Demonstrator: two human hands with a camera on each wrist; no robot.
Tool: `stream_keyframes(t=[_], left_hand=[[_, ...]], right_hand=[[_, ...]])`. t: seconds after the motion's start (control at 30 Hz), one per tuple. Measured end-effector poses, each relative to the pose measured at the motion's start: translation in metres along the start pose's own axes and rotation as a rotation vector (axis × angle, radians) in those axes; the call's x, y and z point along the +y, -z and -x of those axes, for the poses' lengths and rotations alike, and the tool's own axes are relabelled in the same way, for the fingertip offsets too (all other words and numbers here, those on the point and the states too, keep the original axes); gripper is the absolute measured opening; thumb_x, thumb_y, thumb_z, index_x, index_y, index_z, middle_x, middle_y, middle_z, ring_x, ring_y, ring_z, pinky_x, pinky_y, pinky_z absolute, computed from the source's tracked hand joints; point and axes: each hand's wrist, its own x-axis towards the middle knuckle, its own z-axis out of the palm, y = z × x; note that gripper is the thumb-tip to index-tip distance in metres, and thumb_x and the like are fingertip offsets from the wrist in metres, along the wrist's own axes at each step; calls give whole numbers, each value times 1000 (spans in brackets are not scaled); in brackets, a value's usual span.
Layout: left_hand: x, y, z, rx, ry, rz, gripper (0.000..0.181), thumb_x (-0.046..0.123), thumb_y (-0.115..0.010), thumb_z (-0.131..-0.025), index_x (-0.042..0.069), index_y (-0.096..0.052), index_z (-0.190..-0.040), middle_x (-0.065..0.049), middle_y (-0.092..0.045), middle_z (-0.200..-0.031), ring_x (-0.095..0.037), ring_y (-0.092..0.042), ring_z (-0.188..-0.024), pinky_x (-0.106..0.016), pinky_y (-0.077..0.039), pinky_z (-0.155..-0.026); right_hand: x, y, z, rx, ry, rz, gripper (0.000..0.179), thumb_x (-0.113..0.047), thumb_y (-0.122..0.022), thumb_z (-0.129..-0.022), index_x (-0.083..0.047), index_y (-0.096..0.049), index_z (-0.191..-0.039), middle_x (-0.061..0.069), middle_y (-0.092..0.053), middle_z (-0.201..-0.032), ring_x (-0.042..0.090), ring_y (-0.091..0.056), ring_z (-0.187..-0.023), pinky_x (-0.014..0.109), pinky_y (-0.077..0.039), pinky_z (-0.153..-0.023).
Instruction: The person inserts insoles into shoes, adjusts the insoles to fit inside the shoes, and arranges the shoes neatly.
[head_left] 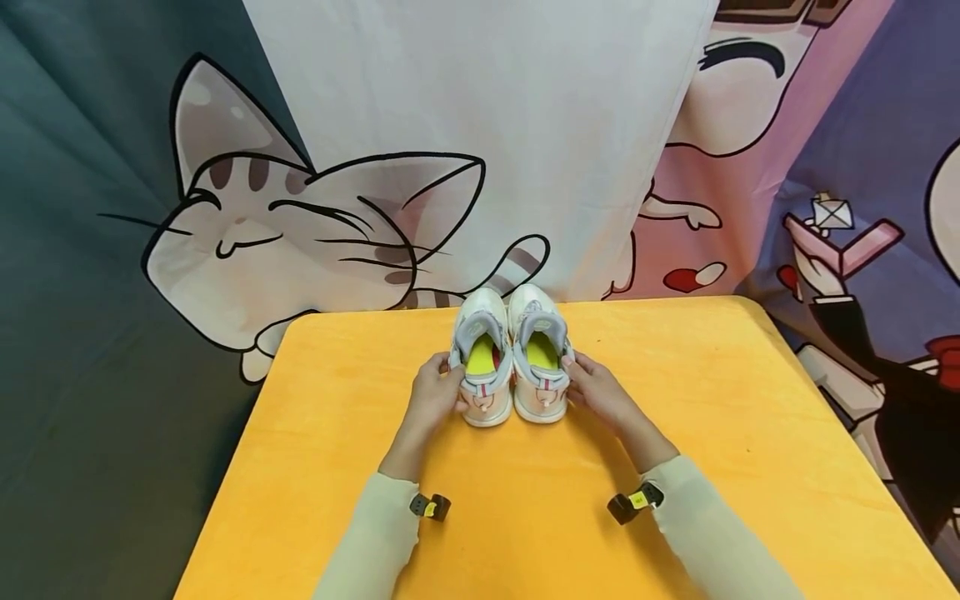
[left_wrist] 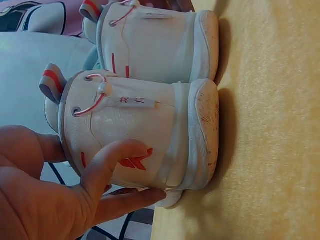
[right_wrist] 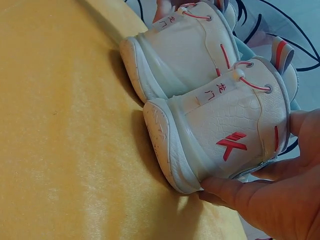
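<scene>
Two white sneakers stand side by side at the table's back edge, heels towards me and yellow insoles showing. My left hand grips the left sneaker at its outer heel side; in the left wrist view the thumb lies over the red mark on that sneaker. On the other side, my right hand holds the right sneaker, fingers at its collar and low by the sole. Red-and-white cords and small printed tags cross the heels, clearest on the right sneaker in the right wrist view.
The yellow table spreads out around the sneakers. Behind it hangs a printed cloth with a cartoon cat, close to the toes. Each wrist wears a small black camera, such as the left one.
</scene>
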Motion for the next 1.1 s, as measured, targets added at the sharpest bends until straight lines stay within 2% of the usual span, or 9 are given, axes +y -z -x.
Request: stream_keyframes(t=[0.07, 0.17, 0.3, 0.53, 0.77, 1.1], left_hand=[[-3, 0, 1, -12, -1, -2, 46, 23, -55, -107, 4, -49, -148, -19, -53, -147, -17, -68, -65, -31, -62, -61], [-7, 0, 1, -30, -13, -8, 49, 28, -55, -108, 6, -48, -151, -19, -51, -151, -21, -72, -80, -32, -63, -63], [-9, -2, 1, -59, -34, -8, 52, 34, -54, -108, 9, -45, -153, -18, -48, -155, -25, -69, -101, -32, -64, -67], [-10, -6, 2, -73, -32, -4, 54, 37, -55, -108, 10, -46, -153, -17, -48, -154, -28, -68, -106, -32, -64, -68], [-13, -6, 1, -55, -10, 29, 55, 38, -57, -107, 12, -45, -154, -16, -46, -156, -33, -62, -122, -35, -64, -71], [-16, -4, 3, -44, -5, 30, 54, 39, -57, -106, 12, -47, -152, -16, -47, -155, -31, -62, -120, -35, -64, -71]], right_hand=[[2, 0, 0, -4, -3, -1, 67, -40, -36, -113, -6, -13, -166, 24, -27, -167, 39, -34, -152, 53, -32, -122], [4, 2, 1, -6, 0, 2, 67, -42, -36, -113, -7, -13, -166, 23, -25, -168, 37, -32, -153, 52, -31, -122], [4, 3, 2, 3, 11, -24, 69, -43, -37, -112, -7, -13, -166, 22, -23, -169, 35, -31, -154, 51, -31, -122], [0, 5, 5, 10, -1, -36, 67, -40, -35, -113, -6, -11, -166, 24, -23, -168, 36, -30, -153, 52, -31, -122], [0, 4, 4, 17, -13, -57, 67, -40, -35, -113, -6, -11, -166, 23, -22, -169, 35, -30, -154, 51, -30, -123], [4, 2, 3, 26, -33, -70, 68, -41, -36, -113, -7, -11, -166, 21, -22, -169, 33, -31, -153, 49, -32, -122]])
